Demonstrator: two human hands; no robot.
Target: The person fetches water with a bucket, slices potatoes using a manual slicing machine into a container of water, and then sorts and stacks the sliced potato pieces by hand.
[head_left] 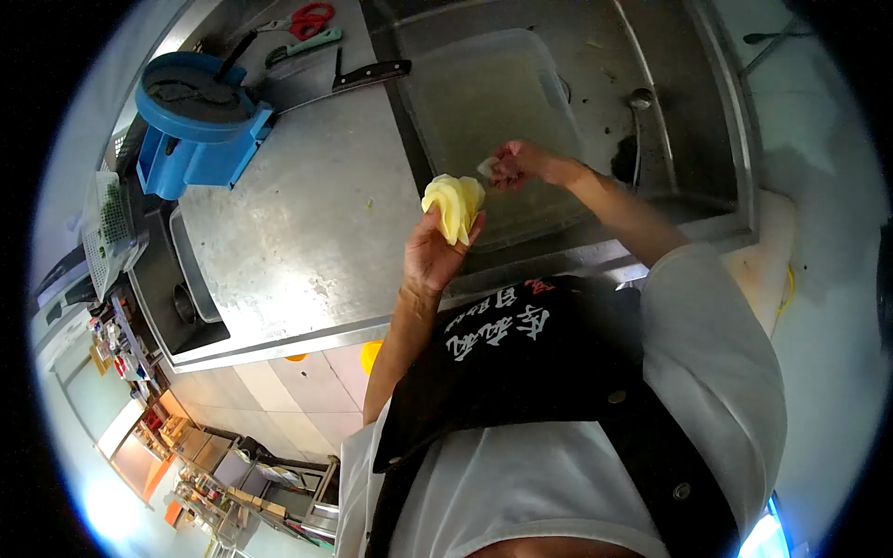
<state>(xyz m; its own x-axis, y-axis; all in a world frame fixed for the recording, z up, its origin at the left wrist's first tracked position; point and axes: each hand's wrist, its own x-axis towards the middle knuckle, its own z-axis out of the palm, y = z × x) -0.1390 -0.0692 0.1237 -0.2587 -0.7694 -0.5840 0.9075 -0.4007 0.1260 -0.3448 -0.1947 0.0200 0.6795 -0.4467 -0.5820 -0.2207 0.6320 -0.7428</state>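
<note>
My left hand is closed around a pale yellow, layered vegetable, held up at the sink's near left edge. Its thin folds spread like leaves or slices; I cannot tell which. To the right, my right hand pinches a small pale piece between its fingertips, a short way from the vegetable. Below the right hand lies a translucent rectangular tub with cloudy liquid, set inside the steel sink.
Left of the sink is a steel counter. On it are a black-handled knife, a green-handled tool, red-handled scissors and a blue device with a round top. A white basket stands at far left.
</note>
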